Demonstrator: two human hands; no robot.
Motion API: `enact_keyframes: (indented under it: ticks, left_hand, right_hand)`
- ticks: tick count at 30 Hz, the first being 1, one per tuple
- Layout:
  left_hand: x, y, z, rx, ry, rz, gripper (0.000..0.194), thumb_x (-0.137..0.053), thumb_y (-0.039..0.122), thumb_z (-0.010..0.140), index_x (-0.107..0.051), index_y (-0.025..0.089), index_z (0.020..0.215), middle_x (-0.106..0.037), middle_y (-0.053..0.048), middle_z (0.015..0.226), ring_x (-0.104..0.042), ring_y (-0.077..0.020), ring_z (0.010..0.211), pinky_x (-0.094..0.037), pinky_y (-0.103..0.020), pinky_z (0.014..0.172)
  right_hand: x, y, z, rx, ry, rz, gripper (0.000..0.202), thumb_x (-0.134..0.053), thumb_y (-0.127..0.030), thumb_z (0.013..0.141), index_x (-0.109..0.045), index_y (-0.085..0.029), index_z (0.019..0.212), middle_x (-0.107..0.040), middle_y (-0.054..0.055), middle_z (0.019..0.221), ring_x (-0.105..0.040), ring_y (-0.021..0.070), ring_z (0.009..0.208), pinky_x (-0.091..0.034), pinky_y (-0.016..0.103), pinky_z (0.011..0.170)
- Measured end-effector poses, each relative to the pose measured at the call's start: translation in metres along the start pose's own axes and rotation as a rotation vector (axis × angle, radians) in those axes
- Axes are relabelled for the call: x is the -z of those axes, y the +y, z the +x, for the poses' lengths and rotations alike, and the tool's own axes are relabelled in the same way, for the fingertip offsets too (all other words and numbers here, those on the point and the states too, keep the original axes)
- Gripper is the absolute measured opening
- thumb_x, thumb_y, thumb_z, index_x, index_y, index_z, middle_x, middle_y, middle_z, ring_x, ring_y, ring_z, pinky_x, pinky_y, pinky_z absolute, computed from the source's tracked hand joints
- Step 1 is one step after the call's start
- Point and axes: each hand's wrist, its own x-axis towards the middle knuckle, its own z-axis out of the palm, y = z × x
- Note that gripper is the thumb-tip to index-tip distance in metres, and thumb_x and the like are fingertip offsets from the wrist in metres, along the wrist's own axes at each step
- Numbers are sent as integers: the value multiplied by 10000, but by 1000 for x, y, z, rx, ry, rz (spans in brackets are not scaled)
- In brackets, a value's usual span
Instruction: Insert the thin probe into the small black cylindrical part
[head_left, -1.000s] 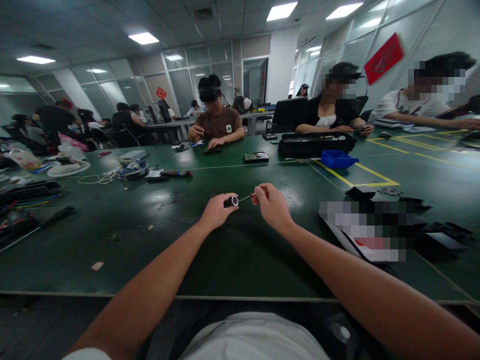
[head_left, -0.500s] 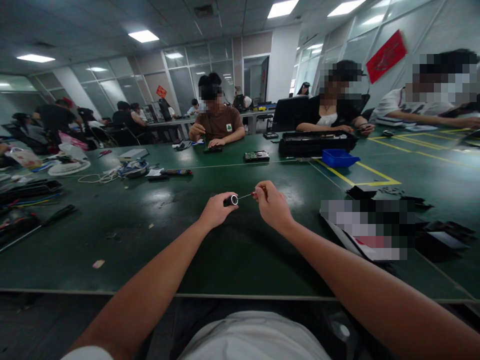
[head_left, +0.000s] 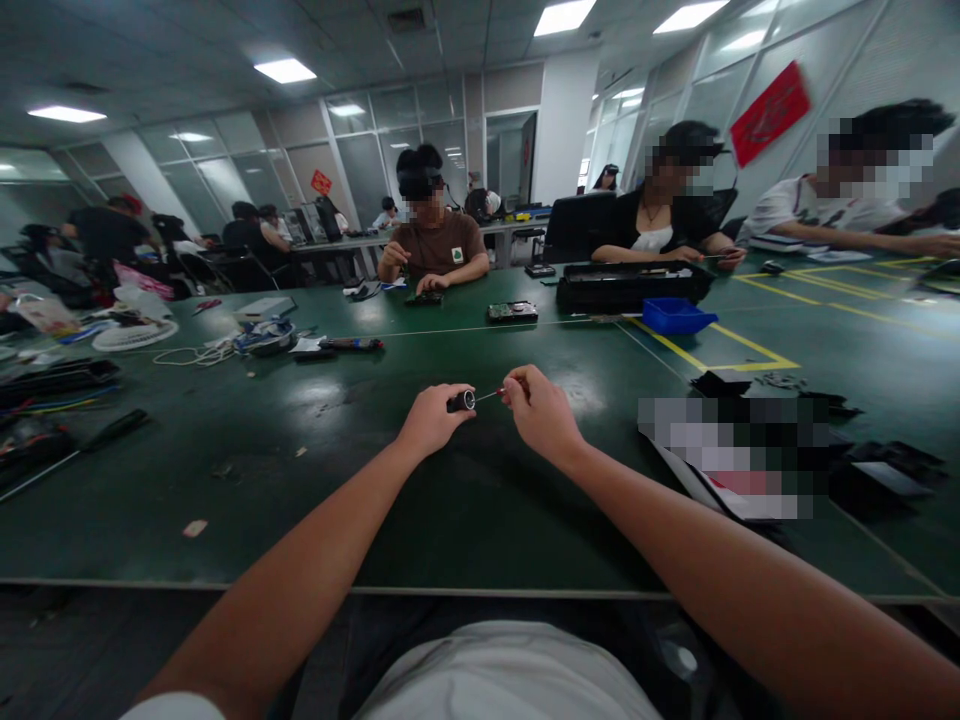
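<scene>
My left hand [head_left: 429, 424] is closed around a short black cylinder [head_left: 456, 402], whose pale-rimmed round end faces right and toward me. Pinched in the fingers of my right hand [head_left: 544, 408] is a thin screwdriver [head_left: 490, 394] with a red handle, mostly covered by the fingers. Its slim metal shaft points left, and the tip is at the cylinder's open end; how far in it reaches I cannot tell. Both hands are held over the green table [head_left: 465, 520].
Ahead lie a hard drive [head_left: 512, 312], a long black casing [head_left: 634, 288] and a blue tray [head_left: 679, 316]. Black parts [head_left: 889, 475] are at right. Another screwdriver [head_left: 112, 432] and cables [head_left: 199, 352] lie left. A co-worker [head_left: 435, 245] sits opposite.
My right hand has shifted slightly left with the screwdriver, bringing it a little closer to the cylinder. My left hand keeps its hold in nearly the same place.
</scene>
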Motion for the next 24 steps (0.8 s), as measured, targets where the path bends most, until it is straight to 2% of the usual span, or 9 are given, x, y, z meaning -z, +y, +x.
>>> enact_keyframes:
  ticks: [3,10,17,24]
  left_hand:
    - [0,-2,0,27,-10,13,399,-748,280,818,-711,235,1213,-729,-71,1144,-637,-267,1049,-460,-415,966]
    - [-2,-5,1,55,-45,-20,398,-753,279,812,-715,243,1207,-726,-80,1174,-635,-279,1075,-456,-434,983]
    - [-2,-2,1,46,-67,-7,405,-764,282,806,-718,223,1204,-732,-87,1156,-642,-280,1060,-465,-431,968]
    - [0,-2,1,83,-65,-54,363,-763,261,802,-730,239,1163,-732,-69,1171,-656,-268,1083,-474,-410,988]
  right_hand:
    - [1,2,2,-28,18,-6,147,-439,-324,956,-544,-240,897,-690,35,757,-648,208,700,-434,326,670]
    - [8,-1,3,20,117,-68,153,-429,-328,954,-542,-245,893,-680,38,754,-630,217,695,-413,335,669]
    - [7,-4,2,43,44,-96,157,-429,-332,949,-549,-241,905,-674,41,752,-616,208,662,-412,331,654]
    - [9,-1,5,8,86,-124,150,-442,-327,927,-558,-244,880,-659,40,717,-597,211,638,-395,335,641]
